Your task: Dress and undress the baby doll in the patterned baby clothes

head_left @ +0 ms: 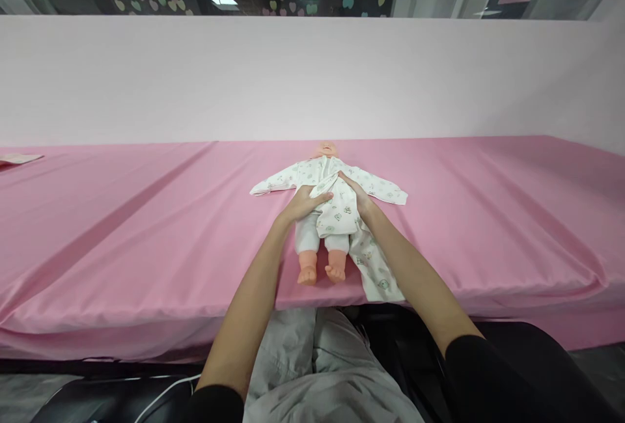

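Observation:
A baby doll (pixel 307 260) lies on its back, feet towards me, wearing white bottoms and a white patterned baby shirt (pixel 336 215) with both sleeves spread wide. My left hand (pixel 306 203) is at the doll's waist on the left, its thumb across the shirt front and its other fingers mostly hidden at the doll's side. On the other side, my right hand (pixel 359 196) is closed on the shirt's bunched fabric at the chest, fingertips partly hidden in the folds. Patterned white cloth (pixel 375 267) spreads beside the doll's leg, partly under my right forearm.
A pink sheet (pixel 170 228) with creases covers the table. Behind it rises a white partition (pixel 312 78) below dark glass with heart stickers. At the far left edge lies a flat pale item (pixel 18 159). A white cable (pixel 166 392) hangs near my lap.

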The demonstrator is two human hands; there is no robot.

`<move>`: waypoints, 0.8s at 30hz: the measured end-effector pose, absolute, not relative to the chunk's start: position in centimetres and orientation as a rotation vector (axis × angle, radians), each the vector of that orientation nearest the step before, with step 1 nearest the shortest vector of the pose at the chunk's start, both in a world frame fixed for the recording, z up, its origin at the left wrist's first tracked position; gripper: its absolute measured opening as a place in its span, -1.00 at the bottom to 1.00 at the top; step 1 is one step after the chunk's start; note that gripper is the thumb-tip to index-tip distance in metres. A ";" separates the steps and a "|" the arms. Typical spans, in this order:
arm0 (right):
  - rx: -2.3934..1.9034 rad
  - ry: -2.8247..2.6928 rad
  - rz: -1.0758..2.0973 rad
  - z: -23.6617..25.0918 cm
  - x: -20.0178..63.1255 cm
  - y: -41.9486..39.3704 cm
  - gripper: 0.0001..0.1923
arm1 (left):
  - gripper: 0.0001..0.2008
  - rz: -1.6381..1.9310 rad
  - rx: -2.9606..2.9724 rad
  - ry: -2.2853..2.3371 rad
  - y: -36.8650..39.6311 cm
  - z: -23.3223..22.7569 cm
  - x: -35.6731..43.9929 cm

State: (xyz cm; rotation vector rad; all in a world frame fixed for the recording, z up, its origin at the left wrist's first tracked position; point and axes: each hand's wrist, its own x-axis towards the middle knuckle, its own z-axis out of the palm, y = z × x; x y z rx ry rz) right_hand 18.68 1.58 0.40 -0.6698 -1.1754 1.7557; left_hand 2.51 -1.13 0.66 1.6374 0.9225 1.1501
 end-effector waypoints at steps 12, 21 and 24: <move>-0.586 -1.335 1.766 -0.6 18.9 1.8 -0.53 | -0.58 1.304 1.077 0.835 0.3 -0.6 1.3; -0.729 -1.267 1.629 -0.7 18.6 1.9 -0.54 | -0.49 1.151 1.229 0.834 -0.3 0.0 0.9; -0.694 -1.468 1.680 -0.2 18.9 1.2 -0.42 | -0.54 1.161 1.206 0.814 -0.3 0.1 0.8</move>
